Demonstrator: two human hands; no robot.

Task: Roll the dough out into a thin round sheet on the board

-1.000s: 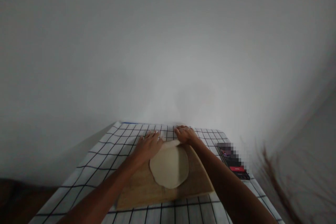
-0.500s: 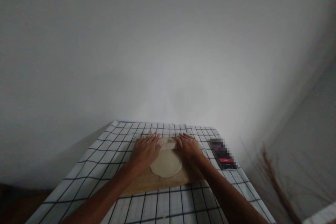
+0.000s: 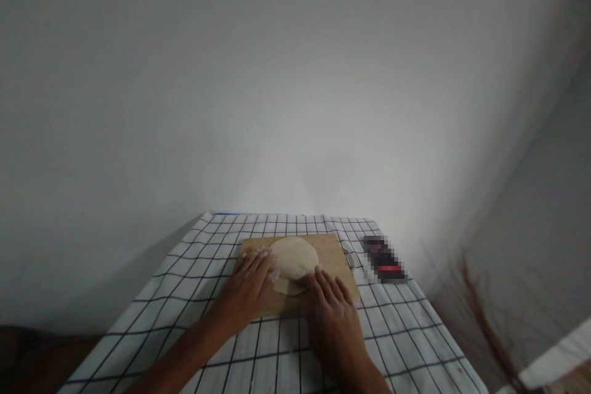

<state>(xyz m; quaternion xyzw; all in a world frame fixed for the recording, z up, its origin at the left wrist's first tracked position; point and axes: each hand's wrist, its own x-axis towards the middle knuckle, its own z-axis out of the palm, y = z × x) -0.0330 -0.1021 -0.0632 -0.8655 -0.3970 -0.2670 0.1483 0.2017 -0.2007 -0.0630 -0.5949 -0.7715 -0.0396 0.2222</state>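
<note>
Pale, round, flat dough (image 3: 295, 257) lies between slightly spread fingers (image 3: 328, 284), my left hand (image 3: 250, 282) and right hand (image 3: 333, 315) probably steadying its edges.

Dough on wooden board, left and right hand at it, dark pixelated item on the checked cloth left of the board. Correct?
Wrong side: head view shows the dark pixelated item on the checked cloth right of the wooden board. Dough, left hand and right hand are as stated.
</note>
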